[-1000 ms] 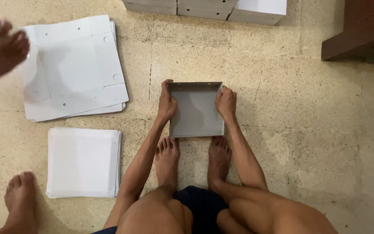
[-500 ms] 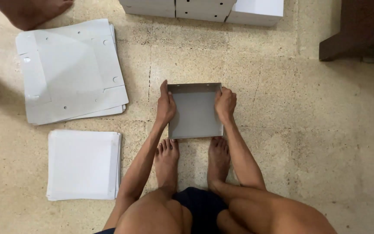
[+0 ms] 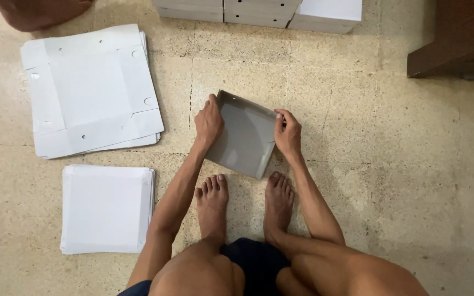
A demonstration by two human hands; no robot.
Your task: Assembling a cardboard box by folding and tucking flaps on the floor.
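A grey folded cardboard box tray (image 3: 243, 136) lies on the stone floor just ahead of my bare feet, turned at an angle. My left hand (image 3: 208, 121) grips its left wall. My right hand (image 3: 288, 133) grips its right wall, fingers over the rim. The tray's inside faces up and holds nothing.
A stack of flat die-cut white cardboard blanks (image 3: 90, 89) lies at the left. A stack of square white sheets (image 3: 107, 209) sits nearer, left of my leg. Finished white boxes (image 3: 259, 11) line the top edge. Another person's foot (image 3: 39, 12) is at top left; dark wooden furniture (image 3: 456, 38) at top right.
The grey tray has been rotated clockwise and lifted at one side between both hands. The other person's foot moved from the left edge to the top left corner.
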